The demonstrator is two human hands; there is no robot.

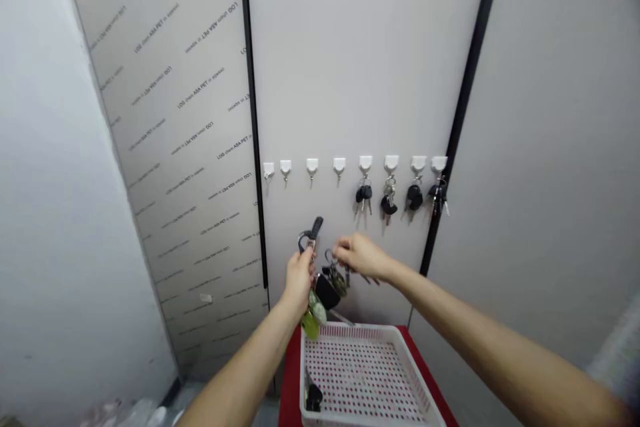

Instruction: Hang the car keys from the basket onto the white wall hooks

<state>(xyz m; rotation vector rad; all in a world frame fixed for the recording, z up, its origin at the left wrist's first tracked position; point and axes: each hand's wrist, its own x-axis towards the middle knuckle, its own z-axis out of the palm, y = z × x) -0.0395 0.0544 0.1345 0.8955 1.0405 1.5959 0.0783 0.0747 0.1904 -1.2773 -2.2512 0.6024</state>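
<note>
My left hand (pixel 299 280) grips a metal carabiner key clip (pixel 306 240) with a dark strap, and a green key fob (pixel 310 323) hangs below that fist. My right hand (pixel 363 257) pinches a metal key ring (pixel 329 255) at its fingertips, with a black key fob (pixel 327 292) and a brass key (pixel 339 282) dangling beneath it. Both hands are close together below a row of white adhesive wall hooks (pixel 353 165). The four hooks on the right carry bunches of black-headed keys (pixel 389 197), while the four on the left hang bare.
A white perforated plastic basket (pixel 350 330) sits on a red stand (pixel 290 380) just below my hands, with a black key (pixel 314 398) inside it. Grey wall panels with a black vertical strip (pixel 463 107) and a printed protective film (pixel 170 113) surround the hooks.
</note>
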